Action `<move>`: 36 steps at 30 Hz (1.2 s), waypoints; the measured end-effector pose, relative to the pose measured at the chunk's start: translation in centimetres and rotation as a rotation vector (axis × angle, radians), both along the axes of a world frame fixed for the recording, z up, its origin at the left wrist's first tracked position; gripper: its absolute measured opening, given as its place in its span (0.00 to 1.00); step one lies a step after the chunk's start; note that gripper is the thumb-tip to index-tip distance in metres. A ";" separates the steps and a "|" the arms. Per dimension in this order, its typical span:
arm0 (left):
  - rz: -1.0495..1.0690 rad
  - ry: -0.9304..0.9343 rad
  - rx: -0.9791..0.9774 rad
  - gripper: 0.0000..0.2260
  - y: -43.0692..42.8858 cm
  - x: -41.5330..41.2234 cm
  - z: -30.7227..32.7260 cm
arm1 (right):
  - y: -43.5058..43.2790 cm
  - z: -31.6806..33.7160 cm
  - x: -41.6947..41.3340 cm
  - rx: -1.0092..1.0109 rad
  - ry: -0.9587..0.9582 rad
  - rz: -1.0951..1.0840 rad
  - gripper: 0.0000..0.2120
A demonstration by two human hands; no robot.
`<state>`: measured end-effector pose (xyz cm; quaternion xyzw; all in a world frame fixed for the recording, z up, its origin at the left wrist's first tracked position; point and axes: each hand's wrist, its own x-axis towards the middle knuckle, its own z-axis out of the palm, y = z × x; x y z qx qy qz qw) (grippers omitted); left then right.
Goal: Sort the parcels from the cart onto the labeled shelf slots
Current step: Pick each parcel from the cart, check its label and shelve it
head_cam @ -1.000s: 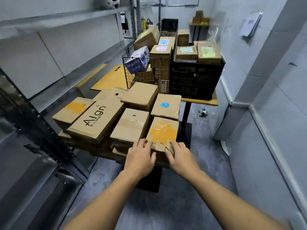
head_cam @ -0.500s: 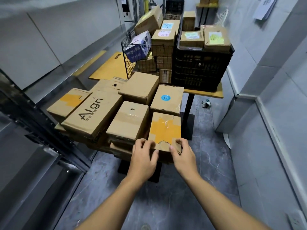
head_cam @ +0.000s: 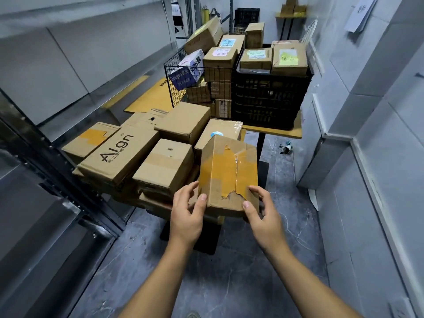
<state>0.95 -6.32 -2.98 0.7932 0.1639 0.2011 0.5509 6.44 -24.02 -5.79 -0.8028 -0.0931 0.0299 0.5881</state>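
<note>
**Cardboard parcel gripped at the near corner of the cart**

Cardboard taped in orange, the parcel is in my grasp. My left hand and right hand clamp its near end, thumbs on top and fingers curled round the sides. It tilts above the stack on the cart, and I cannot tell whether its far end is clear of the boxes beneath.

I judge this to be the pick-up step. Next I would need to find the parcel's label, which is not showing on the faces I can see. Then comes a turn left to the shelf, where I can make out no slot labels.

Behind the cart, a wooden surface carries two containers:
- The wire basket holds brown cartons and a blue-and-white box leaning at its corner.
- The black crate has cartons resting across its top, one of them with a yellow note. What is inside the crate is too dark to tell.
</note>
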 end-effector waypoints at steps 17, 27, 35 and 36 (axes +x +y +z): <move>-0.013 -0.112 -0.033 0.23 -1.8 -1.9 0.9 | 0.6 2.6 -1.0 0.053 0.038 0.168 0.36; 0.043 -0.032 -0.089 0.15 -0.2 -2.3 0.2 | 0.3 2.7 -0.6 0.397 0.197 0.229 0.28; 0.024 -0.042 -0.326 0.26 -0.3 -4.5 0.6 | 0.0 2.9 -1.1 0.472 0.260 0.317 0.29; 0.059 -0.042 -0.286 0.26 -0.2 -4.8 0.5 | 0.1 3.0 -1.2 0.441 0.206 0.313 0.27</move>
